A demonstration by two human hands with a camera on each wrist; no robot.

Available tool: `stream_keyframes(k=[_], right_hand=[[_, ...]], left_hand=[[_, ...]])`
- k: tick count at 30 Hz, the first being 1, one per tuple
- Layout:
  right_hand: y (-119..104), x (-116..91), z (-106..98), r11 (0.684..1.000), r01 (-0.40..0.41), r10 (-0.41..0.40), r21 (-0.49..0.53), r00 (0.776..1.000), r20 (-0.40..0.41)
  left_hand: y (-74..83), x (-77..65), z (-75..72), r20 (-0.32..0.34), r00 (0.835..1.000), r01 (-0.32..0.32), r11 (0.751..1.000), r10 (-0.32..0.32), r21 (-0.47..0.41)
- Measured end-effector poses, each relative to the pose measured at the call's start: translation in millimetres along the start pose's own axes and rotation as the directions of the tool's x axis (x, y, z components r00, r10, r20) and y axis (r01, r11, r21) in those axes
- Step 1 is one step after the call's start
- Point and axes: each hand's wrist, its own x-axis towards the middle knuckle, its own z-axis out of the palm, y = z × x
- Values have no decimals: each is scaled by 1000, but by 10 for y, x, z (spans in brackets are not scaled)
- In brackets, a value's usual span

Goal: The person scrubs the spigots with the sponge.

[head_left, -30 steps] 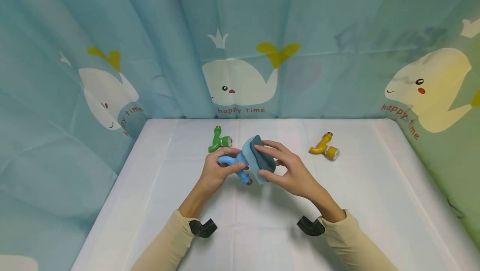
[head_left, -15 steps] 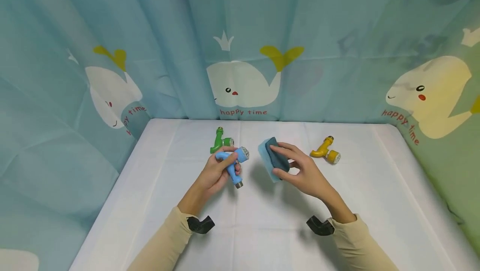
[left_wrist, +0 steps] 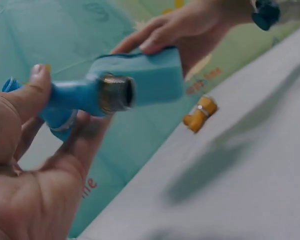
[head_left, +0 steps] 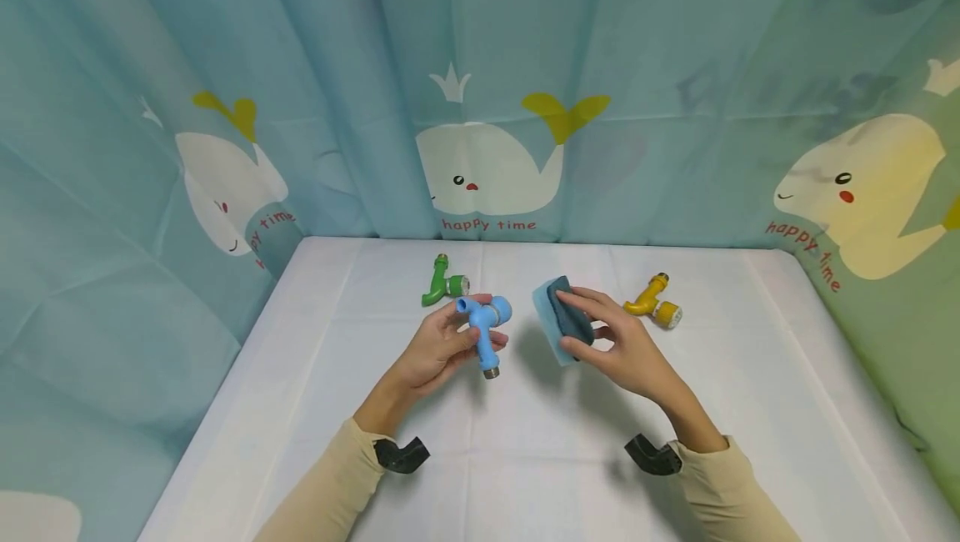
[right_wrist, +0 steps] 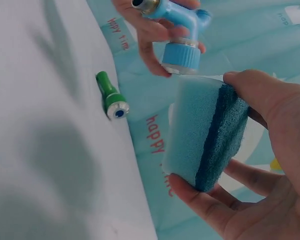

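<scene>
Above a white table (head_left: 555, 475), blue tap (head_left: 482, 318) and sponge (head_left: 568, 318) held apart

Angled in from seven o'clock, the left hand (head_left: 438, 350) pinches the blue tap between thumb and fingers, which run partly out of sight behind it. At the tap's three o'clock, the right hand (head_left: 622, 350), slanting from five, grips the sponge, fingers covering part of its dark layer. Sleeves (head_left: 322, 484) run off the bottom edge; the left wrist view blurs the tap's metal end (left_wrist: 116, 93).

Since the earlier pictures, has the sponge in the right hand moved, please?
Yes. In the head view, the sponge has moved to the right, farther from the green tap and nearer to the yellow tap.
</scene>
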Motion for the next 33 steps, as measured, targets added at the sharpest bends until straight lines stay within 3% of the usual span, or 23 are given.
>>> stream_keyframes(k=[3, 6, 11, 16, 20, 24, 30, 33], right_hand=[[-43, 28, -1, 999, 33, -33, -16, 999, -21], [-141, 84, 12, 989, 115, -120, -94, 991, -51], [-338, 218, 52, 938, 268, -287, -218, 956, -61], [-433, 326, 103, 903, 340, -356, -262, 934, -15], [-436, 360, 129, 857, 372, -383, -355, 923, 43], [-401, 361, 138, 812, 351, -377, -466, 925, 40], [-351, 364, 129, 779, 367, -416, -509, 909, 19], [-318, 363, 115, 779, 357, -421, -516, 907, -9]], left_hand=[[-17, 4, 35, -52, 999, 2, 999, 1, 52], [-20, 18, 73, -121, 993, 13, 995, -2, 96], [-22, 62, 115, -190, 982, 33, 980, 5, 195], [-41, 102, 150, -240, 971, 69, 953, 4, 296], [-41, 126, 192, -229, 973, 97, 920, -8, 381], [-34, 155, 225, -239, 971, 125, 899, -24, 419], [-35, 205, 248, -276, 960, 166, 889, -47, 427], [-39, 220, 252, -302, 952, 180, 882, -45, 435]])
